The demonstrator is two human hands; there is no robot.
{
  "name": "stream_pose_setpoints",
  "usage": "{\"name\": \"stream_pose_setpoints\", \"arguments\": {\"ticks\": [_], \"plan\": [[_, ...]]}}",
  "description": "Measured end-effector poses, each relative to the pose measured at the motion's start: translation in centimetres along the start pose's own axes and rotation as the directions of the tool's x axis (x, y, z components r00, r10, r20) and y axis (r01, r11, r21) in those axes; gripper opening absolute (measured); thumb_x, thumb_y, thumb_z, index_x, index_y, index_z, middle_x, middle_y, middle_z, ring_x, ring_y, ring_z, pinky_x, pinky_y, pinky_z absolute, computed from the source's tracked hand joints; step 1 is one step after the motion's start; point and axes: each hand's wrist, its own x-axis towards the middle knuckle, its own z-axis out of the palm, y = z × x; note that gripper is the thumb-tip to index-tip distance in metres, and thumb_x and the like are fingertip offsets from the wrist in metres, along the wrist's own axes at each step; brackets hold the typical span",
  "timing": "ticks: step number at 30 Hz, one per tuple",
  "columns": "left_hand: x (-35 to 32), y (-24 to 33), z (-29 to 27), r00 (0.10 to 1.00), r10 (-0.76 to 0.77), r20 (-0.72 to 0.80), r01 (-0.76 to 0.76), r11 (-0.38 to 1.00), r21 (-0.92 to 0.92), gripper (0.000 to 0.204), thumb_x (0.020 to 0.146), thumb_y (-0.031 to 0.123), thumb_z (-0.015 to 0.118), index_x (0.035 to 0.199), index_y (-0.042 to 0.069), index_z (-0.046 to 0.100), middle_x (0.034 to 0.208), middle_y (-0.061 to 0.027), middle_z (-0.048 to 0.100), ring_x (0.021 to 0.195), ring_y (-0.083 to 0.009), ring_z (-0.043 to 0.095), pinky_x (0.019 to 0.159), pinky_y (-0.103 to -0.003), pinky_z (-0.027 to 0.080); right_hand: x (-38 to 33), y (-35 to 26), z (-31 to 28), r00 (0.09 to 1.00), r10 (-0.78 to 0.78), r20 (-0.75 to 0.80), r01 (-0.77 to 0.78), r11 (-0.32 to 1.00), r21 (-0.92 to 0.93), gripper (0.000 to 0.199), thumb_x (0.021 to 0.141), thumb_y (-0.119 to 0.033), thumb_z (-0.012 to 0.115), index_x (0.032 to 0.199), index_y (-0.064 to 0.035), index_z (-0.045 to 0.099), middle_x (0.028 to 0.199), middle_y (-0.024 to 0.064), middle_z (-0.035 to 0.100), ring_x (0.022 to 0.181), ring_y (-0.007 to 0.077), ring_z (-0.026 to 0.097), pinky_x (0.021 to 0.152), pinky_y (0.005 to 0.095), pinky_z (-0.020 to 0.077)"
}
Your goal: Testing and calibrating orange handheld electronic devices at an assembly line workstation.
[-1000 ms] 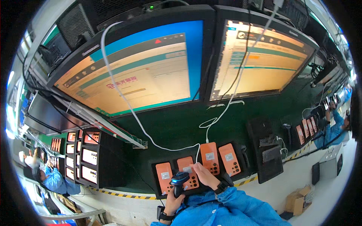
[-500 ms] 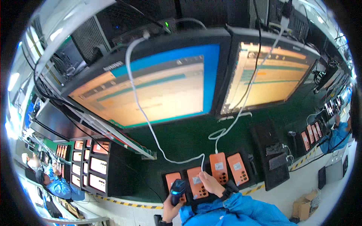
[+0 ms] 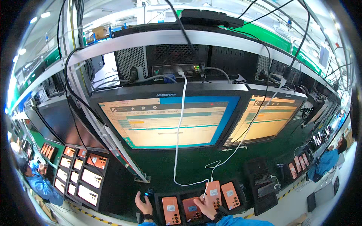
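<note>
Several orange phones lie in a row in a black tray, each with a label on its back. My right hand [image 3: 204, 208] is over the second phone [image 3: 190, 213], its fingers closed on the end of a white cable [image 3: 205, 189] near that phone's top edge. To the left of the tray, my left hand [image 3: 143, 204] has its thumb and fingers apart. Just beyond its fingertips is a dark handheld scanner [image 3: 149, 192] with a blue light. The leftmost phone [image 3: 171, 209] lies between my hands. Another white cable runs to the third phone [image 3: 213, 193].
Two monitors [image 3: 169, 122] stand behind the phones, with cables hanging across them. At left, a black tray [image 3: 85, 179] holds orange and white pieces. Black foam trays and devices [image 3: 266, 184] are to the right. Blue-clothed people sit at left [image 3: 41, 184] and right [image 3: 326, 164].
My left hand has moved left from over the leftmost phone and let go of the scanner. My right hand remains at the second phone with the cable. The view has tilted upward.
</note>
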Motion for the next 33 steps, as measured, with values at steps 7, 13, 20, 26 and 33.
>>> {"name": "stream_pose_setpoints", "arguments": {"ticks": [7,13,20,26,33], "plan": [[-1.9,19.4,-6.1,0.526,0.268,0.807,0.373,0.780,-0.502,0.022,0.083,0.005,0.069,0.103,0.000,0.066,0.095,-0.0128,0.071,0.088,-0.0163,0.068,0.077,-0.029,0.052,-1.3,-4.6,-2.7,0.979,-0.042,0.201,-0.117,0.691,0.713,0.026,0.102,-0.026,0.045,0.095,-0.0027,0.055,0.094,0.0085,0.058,0.081,0.0132,0.047,0.078,0.0299,0.0404],[-3.8,21.1,-5.4,0.443,0.103,0.891,0.478,0.813,-0.332,0.023,0.081,0.009,0.074,0.101,0.000,0.065,0.085,-0.0120,0.071,0.081,-0.0177,0.069,0.073,-0.030,0.054,-1.5,-8.8,-5.2,0.957,0.003,0.290,-0.049,0.987,0.153,0.019,0.096,-0.020,0.058,0.098,-0.0020,0.065,0.090,0.0055,0.065,0.080,0.0165,0.059,0.071,0.0306,0.0453],[-4.8,20.4,-5.3,0.489,0.173,0.855,0.408,0.821,-0.399,0.020,0.083,0.003,0.071,0.102,0.000,0.066,0.085,-0.0101,0.071,0.073,-0.0122,0.066,0.067,-0.026,0.052,-0.4,-9.4,-7.1,0.864,-0.314,0.394,0.343,0.939,-0.003,0.017,0.089,-0.016,0.064,0.097,-0.0004,0.066,0.092,0.0144,0.066,0.081,0.0280,0.065,0.072,0.0357,0.0500],[-5.4,19.1,-5.4,0.453,0.141,0.880,0.453,0.814,-0.363,0.018,0.082,0.004,0.071,0.099,0.001,0.066,0.082,-0.0066,0.070,0.073,-0.0092,0.063,0.065,-0.024,0.050,-1.3,-8.1,-6.7,0.903,-0.263,0.339,0.283,0.959,-0.010,0.017,0.085,-0.019,0.070,0.097,-0.0063,0.071,0.094,0.0107,0.068,0.084,0.0279,0.066,0.076,0.0342,0.0526],[-2.6,19.8,1.8,0.692,0.009,0.722,0.400,0.827,-0.394,0.036,0.080,0.000,0.066,0.115,-0.001,0.058,0.108,-0.0173,0.064,0.103,-0.0269,0.062,0.089,-0.036,0.048,-5.7,-2.8,-9.1,0.997,0.051,0.054,-0.051,0.999,-0.001,0.029,0.093,-0.014,0.061,0.120,-0.0025,0.062,0.105,0.0098,0.067,0.092,0.0165,0.066,0.075,0.0270,0.0525]]}}
